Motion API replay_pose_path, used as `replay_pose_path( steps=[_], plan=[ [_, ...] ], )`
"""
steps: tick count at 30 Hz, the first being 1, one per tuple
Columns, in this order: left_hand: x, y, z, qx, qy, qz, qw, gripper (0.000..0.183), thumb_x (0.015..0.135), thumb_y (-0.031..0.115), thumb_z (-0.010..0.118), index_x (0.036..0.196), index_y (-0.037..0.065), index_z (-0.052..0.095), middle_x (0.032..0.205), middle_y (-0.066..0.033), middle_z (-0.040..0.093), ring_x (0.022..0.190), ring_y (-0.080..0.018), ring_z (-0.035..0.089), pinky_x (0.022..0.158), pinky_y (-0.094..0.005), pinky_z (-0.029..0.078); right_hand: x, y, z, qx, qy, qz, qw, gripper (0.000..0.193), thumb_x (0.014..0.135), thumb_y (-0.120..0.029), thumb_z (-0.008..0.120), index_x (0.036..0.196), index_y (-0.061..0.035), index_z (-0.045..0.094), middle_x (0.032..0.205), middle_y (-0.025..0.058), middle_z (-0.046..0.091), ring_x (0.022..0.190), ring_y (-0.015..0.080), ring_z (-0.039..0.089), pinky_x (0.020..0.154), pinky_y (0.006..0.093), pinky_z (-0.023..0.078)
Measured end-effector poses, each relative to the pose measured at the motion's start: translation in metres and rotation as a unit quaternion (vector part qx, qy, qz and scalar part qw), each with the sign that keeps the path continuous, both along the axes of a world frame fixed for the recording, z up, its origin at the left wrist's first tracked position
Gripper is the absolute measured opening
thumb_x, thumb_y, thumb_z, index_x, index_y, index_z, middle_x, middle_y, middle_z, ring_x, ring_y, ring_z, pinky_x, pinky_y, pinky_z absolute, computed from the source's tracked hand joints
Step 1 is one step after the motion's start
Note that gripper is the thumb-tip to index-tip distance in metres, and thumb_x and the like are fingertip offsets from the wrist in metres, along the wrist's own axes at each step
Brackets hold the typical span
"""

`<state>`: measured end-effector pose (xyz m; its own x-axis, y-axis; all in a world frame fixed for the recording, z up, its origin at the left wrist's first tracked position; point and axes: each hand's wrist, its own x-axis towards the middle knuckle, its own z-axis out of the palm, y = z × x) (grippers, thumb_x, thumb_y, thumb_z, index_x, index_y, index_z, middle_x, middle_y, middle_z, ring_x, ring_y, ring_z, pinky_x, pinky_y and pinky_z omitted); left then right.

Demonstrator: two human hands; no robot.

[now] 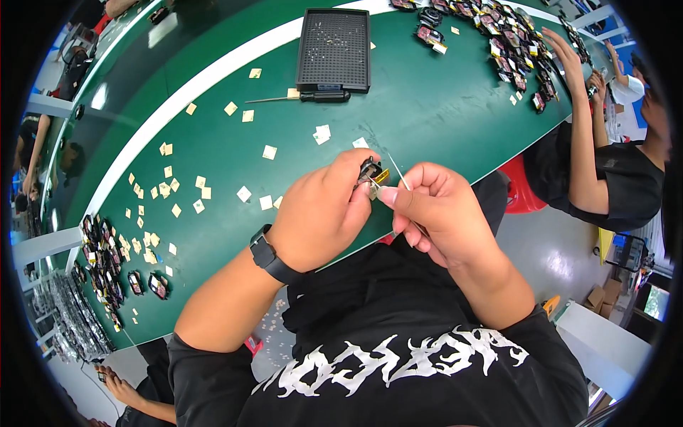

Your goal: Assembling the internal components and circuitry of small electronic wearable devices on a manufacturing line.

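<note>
My left hand (313,206), with a black watch on its wrist, is closed on a small black electronic part (369,171) with a yellow tab. The part is held above the table's near edge, partly hidden by my fingers. My right hand (445,213) is closed around a thin pointed metal tool (397,171), whose tip points up and away from the part. The right thumb and index finger also meet at the part's lower side, beside a small pale piece too hidden to make out.
Small pale square stickers (269,152) lie scattered over the green table (427,107). A black tray (333,50) of tiny pieces stands at the back, with a screwdriver (324,96) before it. Black parts (509,50) are heaped far right, others (103,263) left. A co-worker (605,171) sits at right.
</note>
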<state>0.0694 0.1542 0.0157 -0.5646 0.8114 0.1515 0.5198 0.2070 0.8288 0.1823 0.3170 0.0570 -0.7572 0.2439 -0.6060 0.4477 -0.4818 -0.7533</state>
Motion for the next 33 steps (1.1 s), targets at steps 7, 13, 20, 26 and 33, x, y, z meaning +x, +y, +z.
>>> replay_pose_path(
  steps=[7, 13, 20, 26, 33],
  plan=[
    [0.003, -0.001, 0.001, 0.063, -0.099, -0.004, 0.993, 0.033, 0.098, 0.005, 0.057, 0.131, 0.002, 0.056, 0.089, -0.0048, 0.062, 0.074, -0.0135, 0.059, 0.069, -0.0298, 0.049, 0.008, -0.01, 0.001, 0.13, 0.007, 0.019, 0.991, 0.023, 0.093, -0.016, 0.078, 0.087, -0.004, 0.059, 0.066, 0.0014, 0.064, 0.049, 0.0036, 0.055, 0.04, 0.0189, 0.041],
    [0.0, -0.004, 0.005, 0.069, -0.297, -0.033, 0.952, 0.035, 0.101, 0.008, 0.055, 0.136, 0.002, 0.053, 0.09, -0.0004, 0.059, 0.076, -0.0046, 0.053, 0.066, -0.0215, 0.044, 0.026, -0.002, -0.016, 0.138, 0.177, 0.026, 0.974, 0.023, 0.092, -0.015, 0.079, 0.094, -0.0019, 0.059, 0.076, 0.0028, 0.065, 0.059, 0.0036, 0.059, 0.049, 0.0186, 0.045],
    [-0.002, -0.006, 0.012, 0.043, -0.363, -0.071, 0.928, 0.039, 0.1, 0.008, 0.051, 0.139, 0.001, 0.051, 0.091, -0.0011, 0.059, 0.074, -0.004, 0.051, 0.064, -0.0202, 0.041, 0.006, 0.007, -0.008, 0.146, 0.112, 0.046, 0.982, 0.027, 0.093, -0.005, 0.075, 0.114, 0.0043, 0.061, 0.085, -0.0017, 0.062, 0.071, -0.0007, 0.053, 0.06, 0.0174, 0.044],
    [0.0, -0.005, 0.006, 0.051, -0.31, -0.064, 0.947, 0.038, 0.099, 0.007, 0.051, 0.136, 0.0, 0.053, 0.096, -0.002, 0.061, 0.077, -0.0066, 0.056, 0.069, -0.0233, 0.047, 0.008, 0.002, 0.004, 0.141, 0.187, 0.018, 0.972, 0.016, 0.09, 0.001, 0.073, 0.106, 0.0031, 0.069, 0.085, 0.0012, 0.069, 0.069, 0.0035, 0.059, 0.056, 0.0192, 0.045],
    [-0.003, -0.007, 0.006, 0.031, -0.288, -0.08, 0.954, 0.037, 0.098, 0.006, 0.051, 0.134, 0.001, 0.057, 0.095, -0.003, 0.062, 0.075, -0.0074, 0.057, 0.07, -0.0244, 0.049, 0.006, 0.02, -0.017, 0.522, 0.341, 0.174, 0.762, 0.028, 0.079, 0.009, 0.075, 0.105, -0.0008, 0.074, 0.084, 0.01, 0.072, 0.066, 0.0182, 0.069, 0.059, 0.0292, 0.055]
  ],
)
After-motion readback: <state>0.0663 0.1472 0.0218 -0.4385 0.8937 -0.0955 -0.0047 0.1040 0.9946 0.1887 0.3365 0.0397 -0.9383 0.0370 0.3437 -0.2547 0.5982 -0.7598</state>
